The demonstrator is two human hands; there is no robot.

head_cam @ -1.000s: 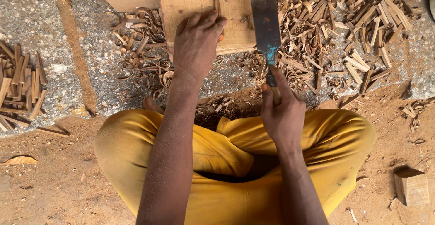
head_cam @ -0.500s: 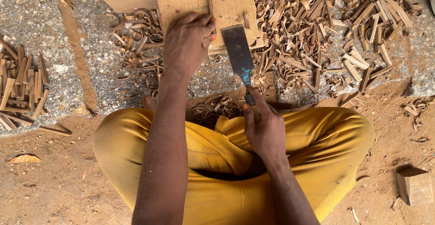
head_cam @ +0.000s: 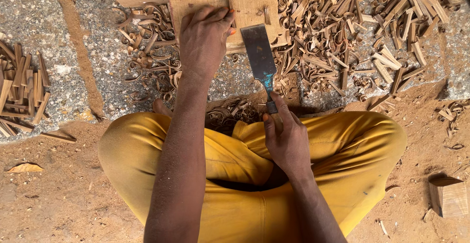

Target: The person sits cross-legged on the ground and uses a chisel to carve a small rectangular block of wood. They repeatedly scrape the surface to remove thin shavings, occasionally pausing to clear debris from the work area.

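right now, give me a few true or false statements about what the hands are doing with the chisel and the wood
1. The right hand grips the chisel by its handle. True.
2. The left hand rests on the wooden board. True.
3. The chisel blade points toward the person's lap. False: it points away, toward the board.
4. The small wood block lies under the left hand. False: it sits apart on the sandy ground, on the person's right.
5. Curled wood shavings lie scattered around the board. True.

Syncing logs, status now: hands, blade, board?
Left hand flat on wooden board. Right hand gripping broad chisel, blade at board's near edge. Wood shavings heaped all round.
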